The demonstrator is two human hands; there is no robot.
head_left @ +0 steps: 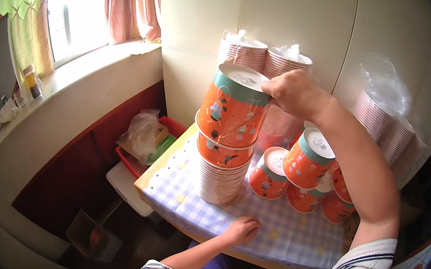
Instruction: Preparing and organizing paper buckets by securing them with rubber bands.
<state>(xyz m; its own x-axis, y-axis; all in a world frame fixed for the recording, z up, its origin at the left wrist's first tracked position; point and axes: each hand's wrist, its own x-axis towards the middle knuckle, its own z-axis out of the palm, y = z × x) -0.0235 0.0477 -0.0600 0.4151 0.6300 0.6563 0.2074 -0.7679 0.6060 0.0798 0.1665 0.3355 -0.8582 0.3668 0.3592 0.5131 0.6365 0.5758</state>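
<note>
An upside-down orange paper bucket (pixel 232 107) with a teal band and white base tops a tall stack of nested paper buckets (pixel 220 179). The stack stands on the table, mostly showing its white rims. My right hand (pixel 294 93) is closed on the bucket's upper right edge, my arm reaching across from the right. Whether that bucket is fully seated or slightly lifted, I cannot tell. Near the table's front edge, my left hand (pixel 242 231) lies with curled fingers and nothing visible in it. Beneath my right forearm, more upturned orange buckets (pixel 307 157) form a small pile.
A blue checked cloth (pixel 269 223) covers the table. Plastic-wrapped cup stacks (pixel 244 51) stand at the back, with more wrapped stacks (pixel 373 116) at the right. Left of the table are a red crate (pixel 170 126) holding plastic bags and a windowsill (pixel 95 56).
</note>
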